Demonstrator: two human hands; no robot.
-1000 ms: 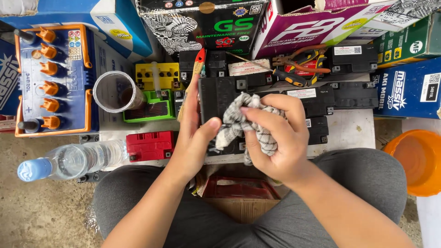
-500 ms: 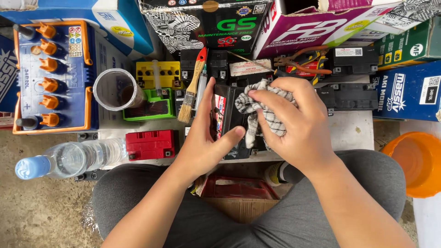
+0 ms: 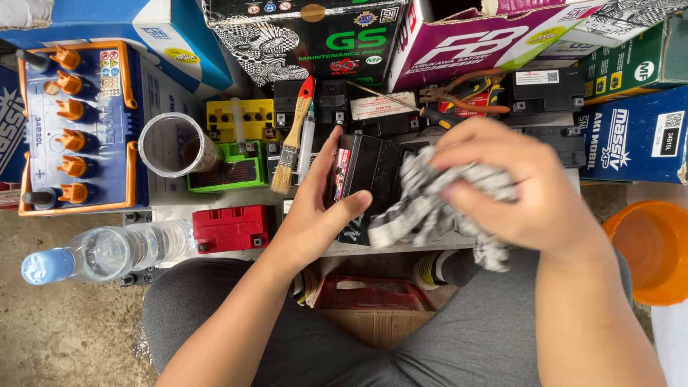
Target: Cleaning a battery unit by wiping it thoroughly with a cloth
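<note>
Head view, looking straight down past the knees. Small black battery (image 3: 365, 179) stands tilted on edge at the front of the surface (image 3: 236, 204), its long axis running away from the body. It sits between the two hands, touching both.

Left hand (image 3: 315, 211) grips the battery from the left side: fingers up along the far left face, thumb hooked across the near corner. Closed around it, steadying.

Right hand (image 3: 519, 190) is clenched on a grey-and-white patterned rag (image 3: 423, 208), bunched up, pressed against the battery's right face. The rag's loose end hangs down toward the lap. This hand is blurred, so finger detail is unclear.

Left hand is the one bearing the battery; right hand meets it only through the cloth.

Around:
- paintbrush (image 3: 292, 140) with red handle just left of the left hand, lying roughly parallel to the battery
- red battery (image 3: 231, 228) near the left wrist
- clear plastic cup (image 3: 175, 145), green tray (image 3: 229, 172) beyond
- water bottle (image 3: 100, 251) lying well left
- orange bucket (image 3: 645, 251) at far right.
</note>
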